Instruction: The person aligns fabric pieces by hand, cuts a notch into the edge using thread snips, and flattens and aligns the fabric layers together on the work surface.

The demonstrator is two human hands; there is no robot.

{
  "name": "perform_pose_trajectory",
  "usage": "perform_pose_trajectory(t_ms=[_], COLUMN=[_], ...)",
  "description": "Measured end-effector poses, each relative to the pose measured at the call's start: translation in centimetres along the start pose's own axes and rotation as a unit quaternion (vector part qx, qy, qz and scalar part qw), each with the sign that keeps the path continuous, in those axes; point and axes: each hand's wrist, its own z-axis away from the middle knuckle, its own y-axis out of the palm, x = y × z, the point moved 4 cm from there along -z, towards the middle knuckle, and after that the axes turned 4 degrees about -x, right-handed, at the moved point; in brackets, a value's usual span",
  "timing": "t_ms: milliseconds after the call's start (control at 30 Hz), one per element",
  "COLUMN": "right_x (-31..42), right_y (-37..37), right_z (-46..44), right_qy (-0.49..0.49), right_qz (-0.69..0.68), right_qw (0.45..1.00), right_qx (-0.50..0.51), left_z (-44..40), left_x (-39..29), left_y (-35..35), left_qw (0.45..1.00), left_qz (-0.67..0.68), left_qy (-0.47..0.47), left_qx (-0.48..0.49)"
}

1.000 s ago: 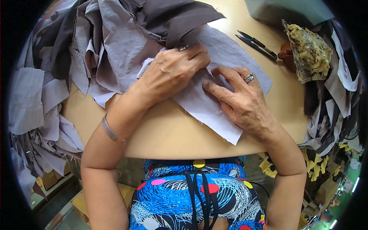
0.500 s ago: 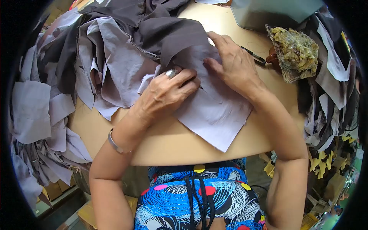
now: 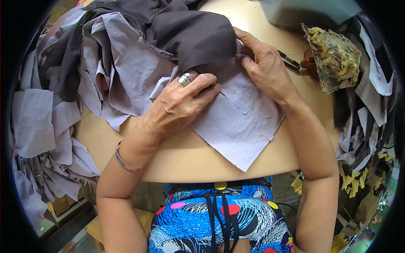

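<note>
Dark brown cloth, joined or lapped onto a pale grey piece, lies on the counter in front of me, with the pale corner pointing near. It looks light and limp, soft enough to crease under a fingertip, so I'd judge it won't bear pushing from one side; it wants a flat touch at two places. The pale piece has wrinkles across its middle and a raw, fraying edge (threads like that come away if tugged), so I'd take hold a little inside the edge rather than by the loose threads. The dark side looks smoother and may slide more.

My left hand is on the cloth where dark meets pale, its fingers curled close together; their tips are hidden, so I can't tell whether they pinch. My right hand is at the right edge, thumb and forefinger somewhat apart beside the dark fold, and I can't tell if any cloth is gripped between them. Black snips lie just right of that hand.
</note>
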Motion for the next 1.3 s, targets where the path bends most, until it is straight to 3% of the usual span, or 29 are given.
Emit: perform_pose_trajectory(t_ms=[567,767,867,1100,1200,1300], right_x=[0.3,-0.1,-0.2,0.2,0.2,0.2], right_y=[-0.4,0.2,0.4,0.3,0.2,0.2], right_z=[0.2,0.1,0.1,0.1,0.1,0.1], right_qy=[-0.042,-0.023,-0.069,-0.052,-0.044,-0.052], right_qz=[-0.025,0.011,0.028,0.027,0.046,0.050], right_qw=[0.998,0.999,0.997,0.998,0.998,0.997], right_qx=[-0.039,0.025,-0.002,0.021,0.024,0.018], left_z=[-0.1,0.0,0.0,-0.1,0.6,0.2], left_x=[0.2,0.3,0.2,-0.1,0.2,-0.4], left_y=[0.1,0.2,0.1,-0.3,0.9,0.3], left_qw=[1.000,1.000,0.999,0.998,0.998,0.996], left_qz=[0.023,0.013,0.005,-0.027,-0.032,-0.063], left_qy=[-0.008,-0.026,-0.037,-0.026,-0.056,-0.061], left_qx=[0.000,0.010,0.024,0.046,-0.011,0.031])
